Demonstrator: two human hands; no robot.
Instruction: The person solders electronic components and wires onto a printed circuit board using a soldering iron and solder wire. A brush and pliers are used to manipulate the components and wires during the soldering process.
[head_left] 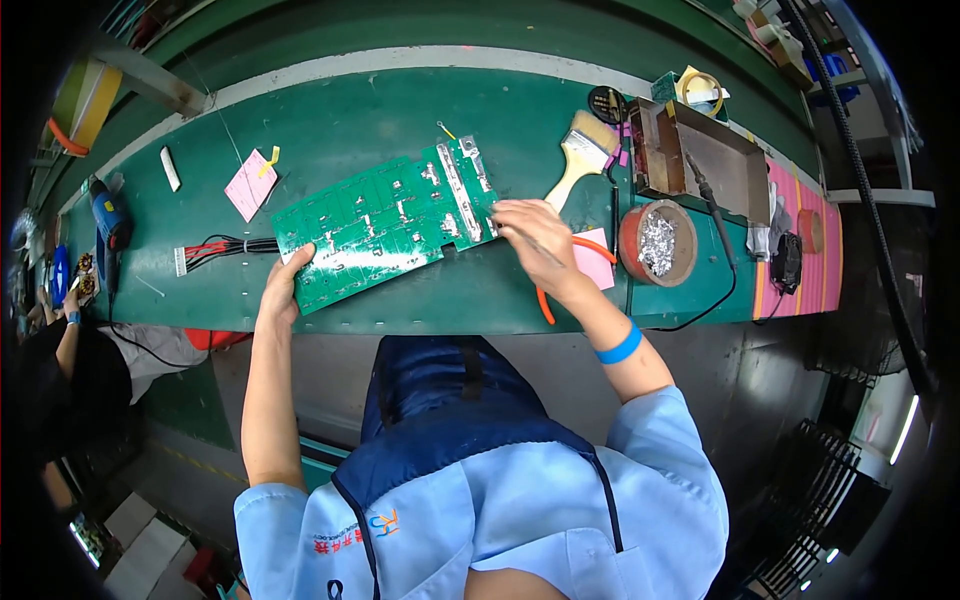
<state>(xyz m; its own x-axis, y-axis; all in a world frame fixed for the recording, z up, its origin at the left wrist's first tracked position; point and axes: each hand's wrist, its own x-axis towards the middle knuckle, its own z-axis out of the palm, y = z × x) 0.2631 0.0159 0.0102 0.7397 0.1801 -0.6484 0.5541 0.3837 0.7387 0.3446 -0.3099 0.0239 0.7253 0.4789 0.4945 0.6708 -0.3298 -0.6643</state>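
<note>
Circuit board (375, 230), green with silvery solder patches on its upper face, sits at the bench in front of the person, its long side running at a slant. Whether it lies flat on the green bench top (350, 120) or is tipped up a little cannot be told. The left hand (283, 280) grips the board's left end, thumb on the upper face and fingers mostly hidden under the edge. The right hand (535, 235) is bunched over the board's right end, fingers closed around a slim tool (548, 252), perhaps tweezers; its tip is too small to make out. The two hands are well apart, with the board between them.

The step in hand looks like close work on the soldered spots at the board's right end. The next move seems to call for a firm left-hand hold and a light, exact touch from the right, clear of neighbouring joints.

Left of the board, a cable bundle (225, 247) ends in a white connector. Right of it lie orange-handled pliers (545, 306), partly behind the right forearm, and a round red bowl (629, 245) of silvery scraps. A wide brush (580, 150) lies beyond its right end.
</note>
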